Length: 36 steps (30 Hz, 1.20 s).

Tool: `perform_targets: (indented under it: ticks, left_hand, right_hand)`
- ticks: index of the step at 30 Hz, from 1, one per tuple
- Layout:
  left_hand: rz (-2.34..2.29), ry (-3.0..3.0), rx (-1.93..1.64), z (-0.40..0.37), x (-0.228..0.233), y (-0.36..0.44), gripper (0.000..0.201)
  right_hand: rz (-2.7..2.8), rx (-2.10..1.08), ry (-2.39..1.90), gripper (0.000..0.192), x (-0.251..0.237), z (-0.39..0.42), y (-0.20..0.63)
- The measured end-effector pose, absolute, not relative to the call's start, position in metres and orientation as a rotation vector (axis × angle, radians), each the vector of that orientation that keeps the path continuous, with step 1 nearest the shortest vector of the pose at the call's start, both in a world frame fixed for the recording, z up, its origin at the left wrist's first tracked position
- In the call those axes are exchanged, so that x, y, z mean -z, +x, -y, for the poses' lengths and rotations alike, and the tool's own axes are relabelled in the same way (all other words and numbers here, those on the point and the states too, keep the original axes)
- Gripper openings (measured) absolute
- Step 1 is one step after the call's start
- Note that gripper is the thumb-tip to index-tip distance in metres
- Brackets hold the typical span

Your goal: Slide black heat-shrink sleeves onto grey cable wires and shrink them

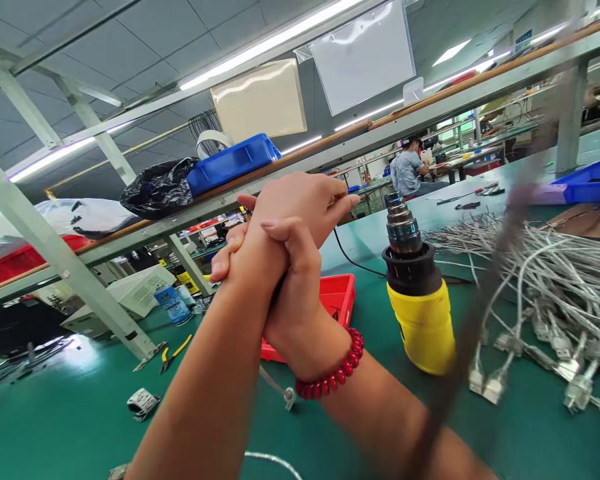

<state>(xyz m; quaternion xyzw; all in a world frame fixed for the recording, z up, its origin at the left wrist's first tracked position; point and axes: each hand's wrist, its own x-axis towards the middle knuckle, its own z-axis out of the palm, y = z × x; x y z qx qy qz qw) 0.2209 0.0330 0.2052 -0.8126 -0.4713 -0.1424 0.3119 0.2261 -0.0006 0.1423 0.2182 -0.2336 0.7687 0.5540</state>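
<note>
My right hand (303,287), with a red coiled band on its wrist, is closed around my left wrist in front of me. My left hand (300,200) is raised and bent at the wrist, its back toward me. Its fingers are loosely bent, partly apart, with nothing seen in them. Behind my hands a red tray (349,293) is mostly hidden. To their right a yellow heat gun (423,320) stands upright, nozzle up. A white cable end (289,398) lies on the green bench below my right wrist.
At right lies a heap of grey USB cables (555,267), near a blue tray (595,183). Yellow-handled pliers (175,353), a blue can (173,305) and a small roll (143,403) are at left. A shelf with a blue bin (235,163) crosses above. A person (407,167) sits far off.
</note>
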Motion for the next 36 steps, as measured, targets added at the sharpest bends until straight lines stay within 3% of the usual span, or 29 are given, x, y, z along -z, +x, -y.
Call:
perform_targets:
  ticks: [12, 21, 36]
  left_hand:
    - [1.191, -2.168, 0.431, -0.032, -0.205, 0.227, 0.033]
    - [1.190, -2.194, 0.392, -0.043, -0.206, 0.222, 0.028]
    - [1.247, -2.164, 0.367, -0.044, -0.205, 0.221, 0.031]
  right_hand:
    - [0.588, -1.753, 0.543, 0.013, -0.141, -0.003, 0.227]
    - [0.557, -1.775, 0.510, 0.026, -0.141, -0.007, 0.227]
    - [0.549, -1.786, 0.487, 0.014, -0.142, -0.005, 0.227]
